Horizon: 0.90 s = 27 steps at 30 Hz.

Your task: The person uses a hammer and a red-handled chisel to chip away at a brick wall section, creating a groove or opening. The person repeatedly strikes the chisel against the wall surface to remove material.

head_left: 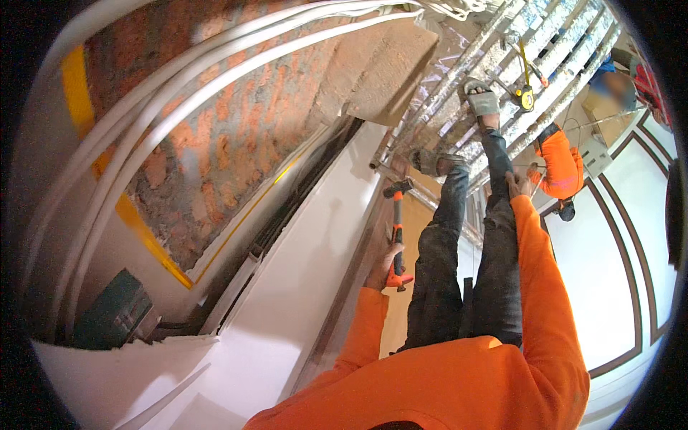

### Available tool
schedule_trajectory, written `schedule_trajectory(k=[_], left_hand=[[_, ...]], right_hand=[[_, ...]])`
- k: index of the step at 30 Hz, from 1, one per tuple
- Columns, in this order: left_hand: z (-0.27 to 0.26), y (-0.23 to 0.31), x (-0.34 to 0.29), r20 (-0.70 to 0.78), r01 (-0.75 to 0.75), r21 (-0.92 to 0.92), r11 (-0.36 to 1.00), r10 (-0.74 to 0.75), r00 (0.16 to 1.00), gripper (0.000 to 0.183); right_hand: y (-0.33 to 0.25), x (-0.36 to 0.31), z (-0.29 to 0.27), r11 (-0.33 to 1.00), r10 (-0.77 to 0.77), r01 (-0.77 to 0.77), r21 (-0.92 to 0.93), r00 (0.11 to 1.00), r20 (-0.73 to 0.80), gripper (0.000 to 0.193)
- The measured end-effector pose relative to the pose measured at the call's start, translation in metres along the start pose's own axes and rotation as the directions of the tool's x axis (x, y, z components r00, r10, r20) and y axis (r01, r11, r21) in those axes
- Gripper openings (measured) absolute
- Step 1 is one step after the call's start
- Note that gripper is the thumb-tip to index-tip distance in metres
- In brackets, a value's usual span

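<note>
My left hand (385, 268) is closed round the lower handle of a hammer (398, 222), which has a dark head and an orange and black grip. The hammer stands nearly upright beside my left leg, head toward the scaffold. My right hand (519, 185) rests against my right leg near the knee, its fingers only partly showing; I make out no tool in it. My dark jeans (435, 269) stretch forward, and my feet in grey shoes (484, 103) are on the slatted metal platform (570, 44).
A yellow tape measure (525, 99) lies on the platform beside my right foot. Below to the right is another person in an orange top (560, 165). White conduits (168, 107) curve past the exposed brick wall (215, 143) at left. A white ledge (301, 272) runs alongside; a dark green box (111, 312) sits lower left.
</note>
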<state>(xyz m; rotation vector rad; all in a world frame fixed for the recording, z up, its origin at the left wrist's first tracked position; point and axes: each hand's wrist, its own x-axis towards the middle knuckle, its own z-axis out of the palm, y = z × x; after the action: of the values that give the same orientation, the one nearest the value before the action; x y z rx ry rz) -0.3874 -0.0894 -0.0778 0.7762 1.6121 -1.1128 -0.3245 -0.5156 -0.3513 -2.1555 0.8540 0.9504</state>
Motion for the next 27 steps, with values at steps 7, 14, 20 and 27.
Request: schedule_trajectory(k=[7, 14, 20, 27], left_hand=[[0.013, 0.016, 0.017, -0.010, 0.022, 0.125, 0.992, -0.021, 1.000, 0.034], [0.048, 0.033, -0.031, -0.039, 0.027, 0.179, 0.983, -0.021, 0.999, 0.043], [0.053, 0.056, -0.037, 0.037, -0.155, 0.323, 0.934, 0.151, 0.988, 0.040], [0.040, 0.056, -0.040, 0.016, -0.184, 0.213, 0.960, 0.185, 0.983, 0.080]], right_hand=[[0.031, -0.040, -0.016, 0.979, 0.029, -0.055, 0.195, 0.991, 0.129, 0.034], [0.000, -0.056, -0.053, 0.991, 0.075, -0.106, 0.083, 0.945, 0.319, 0.037], [-0.004, -0.067, -0.067, 0.916, -0.070, -0.091, 0.392, 0.923, 0.378, 0.033], [0.016, -0.070, -0.054, 0.584, 0.052, -0.419, 0.695, 0.874, 0.484, 0.025]])
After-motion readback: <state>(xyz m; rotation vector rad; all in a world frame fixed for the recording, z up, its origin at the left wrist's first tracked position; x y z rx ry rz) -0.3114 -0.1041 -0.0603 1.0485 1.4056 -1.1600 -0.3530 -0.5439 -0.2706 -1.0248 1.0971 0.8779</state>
